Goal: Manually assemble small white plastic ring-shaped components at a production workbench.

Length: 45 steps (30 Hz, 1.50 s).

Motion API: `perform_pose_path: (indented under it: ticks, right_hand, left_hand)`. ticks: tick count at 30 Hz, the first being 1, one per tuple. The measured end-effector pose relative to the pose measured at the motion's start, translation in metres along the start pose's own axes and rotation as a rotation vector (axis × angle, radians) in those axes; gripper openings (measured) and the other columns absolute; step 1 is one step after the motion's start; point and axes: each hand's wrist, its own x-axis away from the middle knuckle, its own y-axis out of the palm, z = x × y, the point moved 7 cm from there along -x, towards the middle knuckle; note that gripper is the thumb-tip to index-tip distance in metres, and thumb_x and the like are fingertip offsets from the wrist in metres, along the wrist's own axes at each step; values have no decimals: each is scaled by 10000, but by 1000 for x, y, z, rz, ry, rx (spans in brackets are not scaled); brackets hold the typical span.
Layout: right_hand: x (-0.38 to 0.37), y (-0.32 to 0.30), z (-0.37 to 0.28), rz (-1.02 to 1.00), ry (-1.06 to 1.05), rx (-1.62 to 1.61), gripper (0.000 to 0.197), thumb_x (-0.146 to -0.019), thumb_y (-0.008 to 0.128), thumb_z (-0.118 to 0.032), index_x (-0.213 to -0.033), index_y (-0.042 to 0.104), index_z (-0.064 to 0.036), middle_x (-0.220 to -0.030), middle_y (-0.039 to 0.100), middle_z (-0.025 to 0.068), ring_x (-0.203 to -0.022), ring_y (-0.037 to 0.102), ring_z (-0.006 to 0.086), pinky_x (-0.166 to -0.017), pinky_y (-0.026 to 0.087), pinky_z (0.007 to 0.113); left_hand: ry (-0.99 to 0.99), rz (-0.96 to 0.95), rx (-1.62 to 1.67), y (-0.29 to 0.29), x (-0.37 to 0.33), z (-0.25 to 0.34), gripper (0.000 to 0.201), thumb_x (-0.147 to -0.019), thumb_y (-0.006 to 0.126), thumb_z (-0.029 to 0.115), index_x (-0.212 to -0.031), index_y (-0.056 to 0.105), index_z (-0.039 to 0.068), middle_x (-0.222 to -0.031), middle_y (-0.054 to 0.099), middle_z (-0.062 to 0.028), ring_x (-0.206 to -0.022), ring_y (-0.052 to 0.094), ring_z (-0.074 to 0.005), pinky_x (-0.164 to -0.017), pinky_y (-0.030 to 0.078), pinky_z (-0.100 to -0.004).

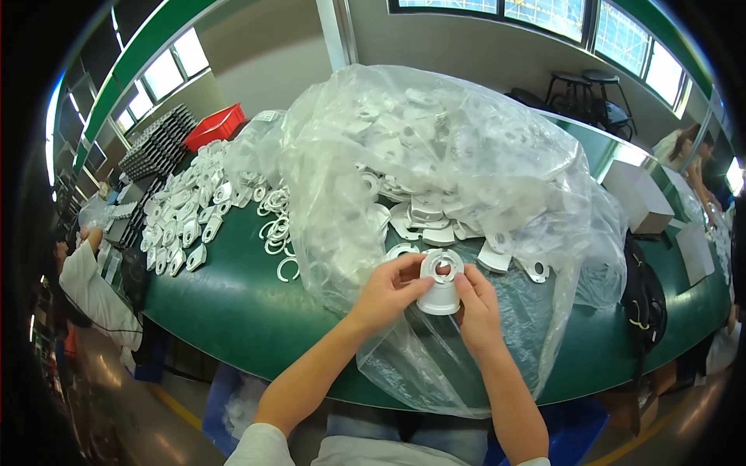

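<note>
Between my two hands is a white plastic part [439, 300] with a round ring at its top and a wider rounded lower end. My left hand [395, 286] grips its left side, thumb on the front near the ring. On the other side my right hand [476, 301] holds it, thumb against the right edge. A fingertip shows through the hole in the ring. Just beyond my hands, similar white parts [426, 225] spill from the mouth of a large clear plastic bag [342, 155], whose loose film spreads under my forearms.
Many finished-looking white pieces [185, 213] and thin white open rings [276, 225] lie left on the green table [225, 295]. Behind them are a red bin [216, 126] and stacked dark trays [159, 140]. A white box [639, 198] and black bag [645, 299] stand right. Other people are at both sides.
</note>
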Motion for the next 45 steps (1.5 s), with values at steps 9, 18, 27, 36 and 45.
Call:
perform_pose_path:
  ticks: [9, 18, 27, 36, 45]
  right_hand:
    - [5, 2, -12, 36, -48, 156, 327, -815, 524, 52, -1141, 495, 35, -961, 638, 79, -849, 597, 82, -720, 459, 213]
    - [6, 5, -14, 56, -88, 217, 244, -824, 538, 24, -1066, 522, 8, -876, 643, 47, -741, 585, 49, -623, 435, 187]
    - [7, 8, -19, 52, -94, 249, 206, -822, 540, 19, -1027, 532, 3, -836, 631, 30, -703, 565, 38, -599, 414, 177]
    - [8, 9, -20, 65, -120, 210, 192, -811, 524, 45, -998, 529, 5, -866, 626, 37, -751, 570, 46, -652, 429, 186]
    - [6, 4, -25, 51, -112, 401, 194, -789, 532, 47, -973, 571, -1, -863, 637, 43, -766, 585, 80, -672, 445, 223]
  left_hand:
    - [-9, 13, 18, 9, 2, -16, 289, -866, 569, 42, -1143, 547, -37, -1010, 632, -45, -893, 585, -79, -783, 461, -230]
    - [9, 37, 8, 13, 4, -10, 253, -865, 559, 32, -1109, 560, -36, -974, 634, -37, -861, 583, -65, -758, 462, -216]
    - [5, 42, 4, 13, 6, -8, 246, -852, 562, 22, -1094, 568, -26, -956, 636, -37, -849, 586, -66, -753, 468, -219]
    - [24, 74, -25, 14, 8, -7, 166, -831, 579, 24, -992, 575, -17, -898, 618, -17, -810, 564, -51, -739, 460, -212]
    - [134, 142, -89, 10, 7, 6, 225, -816, 596, 18, -1039, 586, -13, -897, 630, -30, -822, 589, -96, -747, 470, -240]
